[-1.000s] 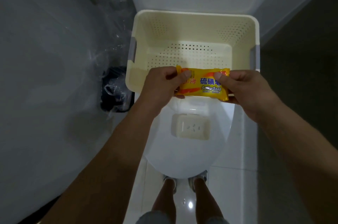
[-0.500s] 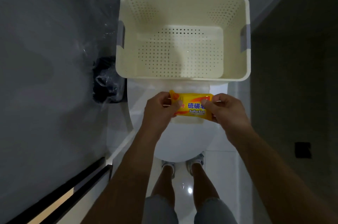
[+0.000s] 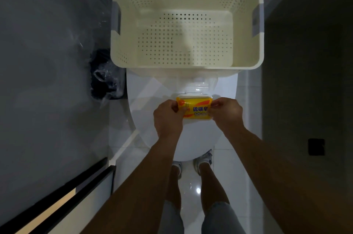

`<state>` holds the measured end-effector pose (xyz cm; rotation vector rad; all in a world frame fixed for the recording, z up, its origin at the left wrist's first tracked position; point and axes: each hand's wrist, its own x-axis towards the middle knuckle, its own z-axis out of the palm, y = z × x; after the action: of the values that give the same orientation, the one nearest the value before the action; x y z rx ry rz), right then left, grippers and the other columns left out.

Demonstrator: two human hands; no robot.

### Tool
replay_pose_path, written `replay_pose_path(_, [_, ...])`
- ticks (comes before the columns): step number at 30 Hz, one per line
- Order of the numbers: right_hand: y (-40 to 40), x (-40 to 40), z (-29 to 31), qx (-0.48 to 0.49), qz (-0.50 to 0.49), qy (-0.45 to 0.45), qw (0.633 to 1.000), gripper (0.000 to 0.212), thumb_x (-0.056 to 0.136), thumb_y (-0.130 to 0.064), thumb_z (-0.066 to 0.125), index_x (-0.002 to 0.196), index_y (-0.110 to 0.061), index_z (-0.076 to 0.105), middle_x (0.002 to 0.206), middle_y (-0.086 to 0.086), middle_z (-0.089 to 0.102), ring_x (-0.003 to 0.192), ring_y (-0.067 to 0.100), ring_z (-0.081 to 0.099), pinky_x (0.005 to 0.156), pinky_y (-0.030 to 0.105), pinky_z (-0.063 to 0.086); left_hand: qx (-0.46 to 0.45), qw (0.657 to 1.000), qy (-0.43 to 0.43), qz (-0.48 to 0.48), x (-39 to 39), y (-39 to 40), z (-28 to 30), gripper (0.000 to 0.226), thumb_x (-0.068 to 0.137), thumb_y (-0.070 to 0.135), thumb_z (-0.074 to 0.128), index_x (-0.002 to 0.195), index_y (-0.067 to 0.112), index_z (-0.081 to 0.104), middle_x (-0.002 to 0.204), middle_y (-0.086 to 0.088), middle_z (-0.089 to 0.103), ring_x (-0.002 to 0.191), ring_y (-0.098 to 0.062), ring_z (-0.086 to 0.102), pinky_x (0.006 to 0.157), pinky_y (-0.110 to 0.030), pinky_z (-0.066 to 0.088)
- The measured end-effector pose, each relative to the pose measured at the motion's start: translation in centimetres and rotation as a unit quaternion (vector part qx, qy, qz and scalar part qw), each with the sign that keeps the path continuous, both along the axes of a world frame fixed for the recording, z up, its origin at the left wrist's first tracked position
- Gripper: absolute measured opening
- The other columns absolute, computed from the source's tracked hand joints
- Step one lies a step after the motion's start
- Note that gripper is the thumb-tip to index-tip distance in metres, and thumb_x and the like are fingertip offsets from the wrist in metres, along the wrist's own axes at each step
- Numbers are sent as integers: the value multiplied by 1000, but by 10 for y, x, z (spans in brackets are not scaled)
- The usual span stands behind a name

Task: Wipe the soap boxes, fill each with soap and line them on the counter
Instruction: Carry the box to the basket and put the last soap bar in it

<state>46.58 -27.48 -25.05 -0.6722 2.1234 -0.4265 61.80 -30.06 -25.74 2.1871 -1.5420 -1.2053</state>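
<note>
Two hands pinch the soap [image 3: 196,110] by its ends, left hand [image 3: 168,114] and right hand [image 3: 226,112] equally near, its long axis running left-right right over the soap box [image 3: 193,96] on the glossy white lid [image 3: 152,100]; crinkly yellow wrapper, perforated cream basket [image 3: 187,23] beyond.

The soap wrapper [image 3: 195,108] I hold is glossy yellow plastic film. The basket [image 3: 188,18] is matt perforated plastic. The floor tiles [image 3: 191,188] are shiny.

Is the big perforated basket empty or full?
Empty: the basket shows only its bare perforated floor; the soap packet is outside it.
</note>
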Motion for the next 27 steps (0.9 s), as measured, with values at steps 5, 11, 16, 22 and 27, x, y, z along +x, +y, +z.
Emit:
replay_pose_path(5, [0,2,-2,-3,38,39,999,21,87,-9,63,100,-13,78,97,5,75,85,21,67,76,25,53,-25,999,-20,-17,-4,-1,0,21,91,28,70,103,12,67,102,-6,70,94,-22,65,82,-41,54])
replay_pose_path(11, [3,-3,-4,-7,48,49,998,20,86,-8,64,98,-15,79,92,0,73,75,12,60,63,12,45,-19,983,-100,-154,-5,-7,-2,24,95,31,63,113,16,63,109,-7,60,102,-26,60,86,-44,52])
replay_pose_path(16, [1,-9,0,1,43,35,998,22,86,-6,63,100,-14,78,95,3,75,83,20,68,74,26,53,-8,982,-110,-154,-13,-12,0,35,90,28,70,115,13,50,110,-7,55,98,-29,61,81,-46,54])
replay_pose_path(22, [-3,-15,6,-74,19,2,997,50,90,1,60,135,-21,56,113,-6,61,99,13,59,81,23,47,-46,994,6,-100,-7,-26,6,65,86,7,63,145,22,41,131,-6,48,103,-22,57,87,-37,51])
replay_pose_path(27, [11,-16,12,-148,-39,-9,988,52,85,15,47,119,-15,72,112,-1,73,103,7,66,87,4,46,-76,993,91,-12,7,-17,18,40,94,1,49,128,16,64,125,-3,65,109,-15,60,100,-32,47])
